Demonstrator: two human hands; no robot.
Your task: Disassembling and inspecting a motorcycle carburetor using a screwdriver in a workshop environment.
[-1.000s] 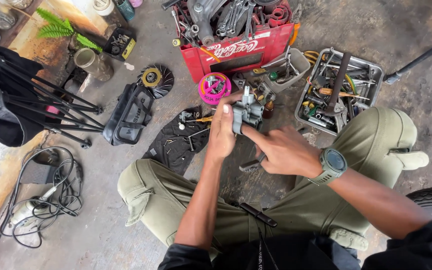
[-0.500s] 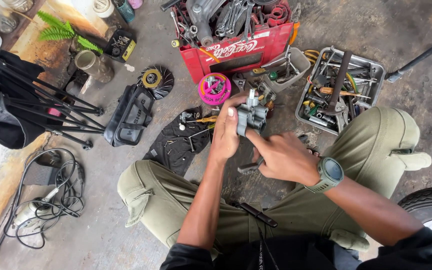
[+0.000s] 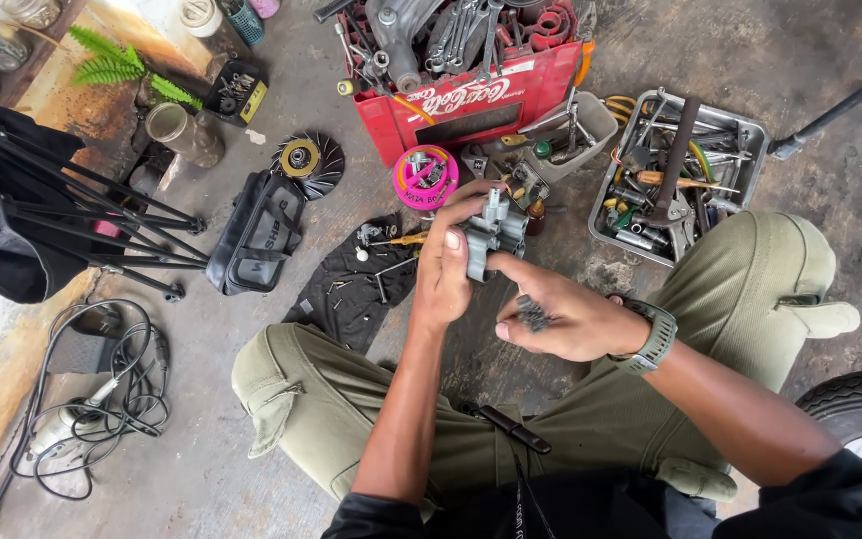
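At the centre of the frame, my left hand [image 3: 443, 274] has a firm grip on a grey metal engine part [image 3: 492, 234], while my right hand [image 3: 563, 317] pinches a small dark piece [image 3: 532, 313] just below it. Above sit a pink tub [image 3: 425, 178], a red crate [image 3: 471, 95] and a metal tray [image 3: 677, 172] of tools.

At the centre of the frame the left hand [image 3: 448, 279] grips a small engine part [image 3: 494, 235] of dull grey cast metal, its faces matt and slightly rough. The right hand [image 3: 561, 317] holds a little dark piece [image 3: 533, 313] whose material cannot be told. At top centre a crate [image 3: 471, 105] is glossy red plastic; to the right a tray [image 3: 742, 135] is bright sheet metal. Left of centre a cloth [image 3: 351, 289] is matt black fabric. The floor [image 3: 202, 479] is rough, stained concrete.
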